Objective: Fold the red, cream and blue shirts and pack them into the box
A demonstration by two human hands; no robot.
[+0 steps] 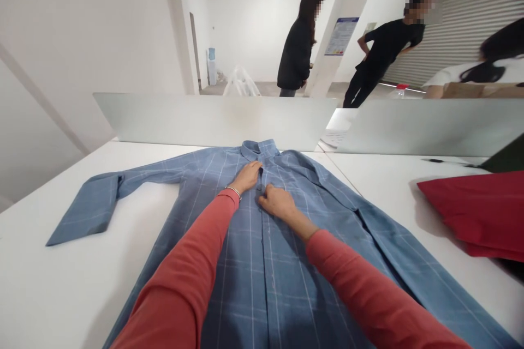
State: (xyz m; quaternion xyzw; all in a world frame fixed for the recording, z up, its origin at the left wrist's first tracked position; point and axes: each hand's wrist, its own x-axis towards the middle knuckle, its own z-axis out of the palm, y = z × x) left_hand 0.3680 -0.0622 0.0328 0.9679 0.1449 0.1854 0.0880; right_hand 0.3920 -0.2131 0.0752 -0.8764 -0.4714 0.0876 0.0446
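A blue checked long-sleeved shirt (241,251) lies front up on the white table, its collar (260,148) at the far side. My left hand (246,176) is closed on the front edge just below the collar, where a small dark gap shows in the placket. Slightly nearer to me, my right hand (278,202) has its fingers curled and pinched at the same button placket. Any button between the fingers is too small to make out. The left-side sleeve (88,207) is spread out with its end bent toward me; the other sleeve (393,245) runs down along the right.
Red folded cloth (478,212) rests on the white table (36,262) at the right. A frosted divider (213,120) runs along the back edge, with papers (338,128) near its gap. Beyond it stand two people, and another person is partly visible at far right.
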